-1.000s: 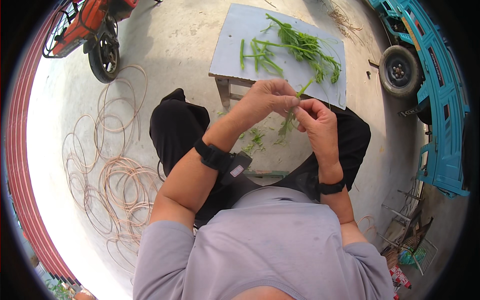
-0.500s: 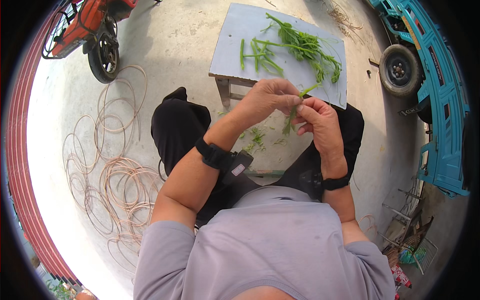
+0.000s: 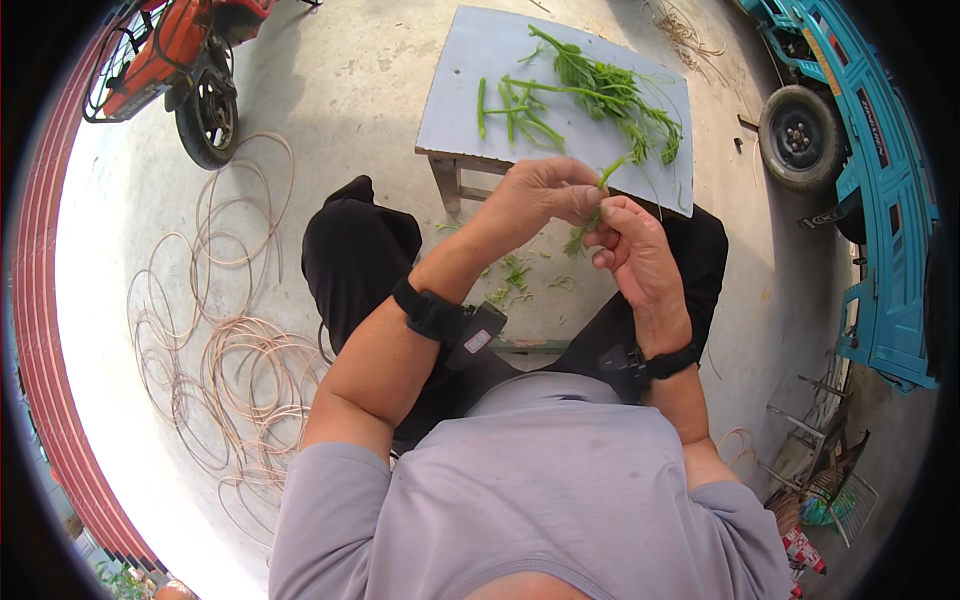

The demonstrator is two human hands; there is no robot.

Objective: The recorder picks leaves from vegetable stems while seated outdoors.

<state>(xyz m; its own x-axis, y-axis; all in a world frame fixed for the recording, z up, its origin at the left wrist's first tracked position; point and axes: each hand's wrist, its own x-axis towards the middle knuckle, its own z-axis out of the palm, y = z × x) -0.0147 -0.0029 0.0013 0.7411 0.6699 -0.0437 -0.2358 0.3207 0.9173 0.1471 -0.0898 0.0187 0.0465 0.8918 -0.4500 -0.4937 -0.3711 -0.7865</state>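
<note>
Between my hands, just off the near edge of a small table [image 3: 445,110], is a green leafy vine shoot [image 3: 613,170]. My left hand [image 3: 548,190] pinches its stem between thumb and fingers. Close against it, my right hand [image 3: 637,240] is closed on the lower part, where leaves hang down. The fingertips hide the middle of the shoot. On the tabletop lies a pile of leafy green shoots [image 3: 600,80]. Several cut stem pieces [image 3: 522,110] rest to the left of the pile.
Green scraps [image 3: 515,272] litter the concrete floor between my knees. Coils of thin tubing or cane [image 3: 255,370] spread at the left. A red scooter [image 3: 170,60] stands at the far left, a blue cargo vehicle [image 3: 880,200] at the right. A metal rack [image 3: 820,430] sits lower right.
The shoot's upper end has tipped more upright. My right hand has shifted slightly, and its wrist has turned a little. My left hand stays nearly in place.
</note>
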